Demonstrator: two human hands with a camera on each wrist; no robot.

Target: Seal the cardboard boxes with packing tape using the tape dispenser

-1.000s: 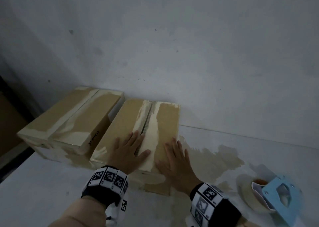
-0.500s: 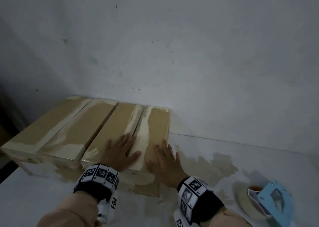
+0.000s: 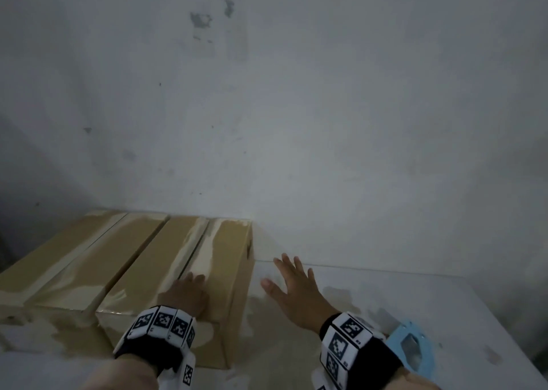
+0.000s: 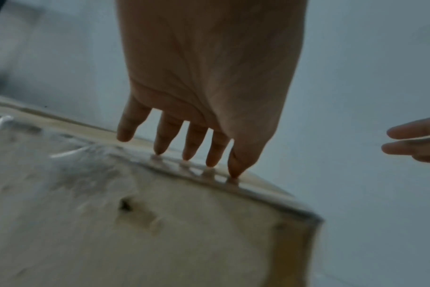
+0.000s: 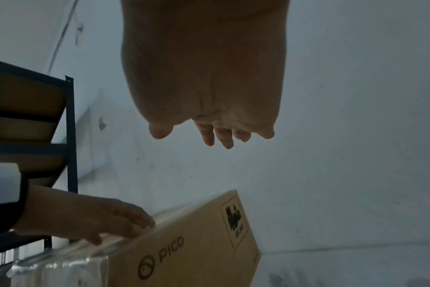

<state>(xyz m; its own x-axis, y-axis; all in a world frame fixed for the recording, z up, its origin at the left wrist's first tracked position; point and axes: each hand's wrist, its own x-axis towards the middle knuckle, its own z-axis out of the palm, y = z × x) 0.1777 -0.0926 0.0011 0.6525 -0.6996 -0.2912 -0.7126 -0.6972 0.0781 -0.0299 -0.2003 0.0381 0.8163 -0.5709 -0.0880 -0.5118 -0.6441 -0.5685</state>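
Left hand flat on box; right hand spread, empty; tape dispenser partly hidden, probably behind wrist.

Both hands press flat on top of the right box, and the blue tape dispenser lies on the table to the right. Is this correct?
Not quite. Only the left hand rests on the box; the right hand is off it, open over the table, as the head view shows. The tape dispenser lies right.

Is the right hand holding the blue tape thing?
No, the right hand hangs open above the table, while the blue tape dispenser lies untouched beside its wrist.
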